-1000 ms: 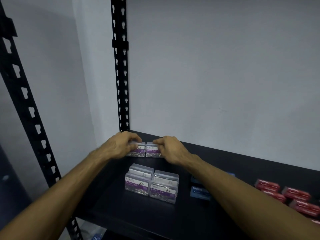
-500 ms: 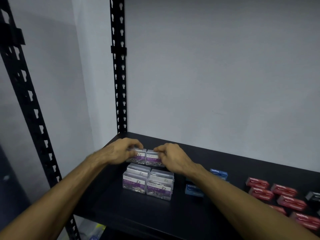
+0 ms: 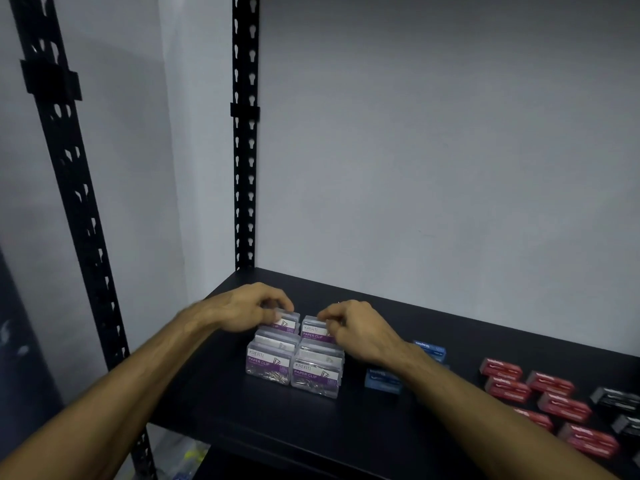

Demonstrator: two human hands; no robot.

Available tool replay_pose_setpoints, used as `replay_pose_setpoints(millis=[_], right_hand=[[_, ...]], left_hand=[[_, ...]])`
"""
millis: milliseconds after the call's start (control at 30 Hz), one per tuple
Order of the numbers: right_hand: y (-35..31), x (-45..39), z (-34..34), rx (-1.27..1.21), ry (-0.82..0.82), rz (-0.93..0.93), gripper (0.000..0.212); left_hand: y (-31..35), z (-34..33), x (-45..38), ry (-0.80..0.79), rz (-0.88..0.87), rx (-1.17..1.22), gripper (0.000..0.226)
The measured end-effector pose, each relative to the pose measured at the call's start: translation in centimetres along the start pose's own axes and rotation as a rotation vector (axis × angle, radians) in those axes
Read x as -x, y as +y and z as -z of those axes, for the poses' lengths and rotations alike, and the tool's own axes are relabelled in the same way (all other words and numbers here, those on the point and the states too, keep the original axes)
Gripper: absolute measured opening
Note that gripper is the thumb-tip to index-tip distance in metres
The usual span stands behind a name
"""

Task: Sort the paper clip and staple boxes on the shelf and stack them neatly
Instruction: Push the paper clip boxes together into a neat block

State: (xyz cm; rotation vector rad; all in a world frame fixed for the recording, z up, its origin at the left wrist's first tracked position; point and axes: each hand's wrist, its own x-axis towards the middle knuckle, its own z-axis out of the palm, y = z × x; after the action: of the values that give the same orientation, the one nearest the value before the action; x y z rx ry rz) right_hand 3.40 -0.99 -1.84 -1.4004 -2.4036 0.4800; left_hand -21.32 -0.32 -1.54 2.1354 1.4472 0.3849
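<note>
Your left hand [image 3: 247, 308] curls its fingers over the top of the rear left paper clip box [image 3: 284, 323], while your right hand [image 3: 356, 329] pinches the top edge of the rear right paper clip box [image 3: 316, 330]; the two clear boxes stand side by side near the back left corner of the black shelf [image 3: 242, 420], just apart from each other. Directly in front of them, nearer you, stand the front left paper clip stack [image 3: 269, 358] and the front right paper clip stack [image 3: 318, 370], close together, purple labels facing you. To their right your right forearm crosses over the blue staple boxes [image 3: 382, 380], one of them showing behind the wrist. Farther right, the red staple boxes [image 3: 550, 398] lie scattered along the shelf, with the dark grey boxes [image 3: 614, 398] at the frame's edge. Two black slotted uprights [image 3: 245, 133] rise against the pale wall [image 3: 433, 133].
</note>
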Motion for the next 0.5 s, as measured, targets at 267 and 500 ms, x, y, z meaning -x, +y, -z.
replay_pose_setpoints(millis=[267,500], right_hand=[[-0.1,1.0,0.2,-0.040,-0.005,-0.011,0.034],[-0.4,2.0,0.4,-0.043,-0.015,-0.017,0.036]], left_hand=[[0.6,-0.2,0.4,-0.044,-0.005,0.017,0.021],[0.9,-0.4,0.9,-0.060,-0.013,0.021,0.024]])
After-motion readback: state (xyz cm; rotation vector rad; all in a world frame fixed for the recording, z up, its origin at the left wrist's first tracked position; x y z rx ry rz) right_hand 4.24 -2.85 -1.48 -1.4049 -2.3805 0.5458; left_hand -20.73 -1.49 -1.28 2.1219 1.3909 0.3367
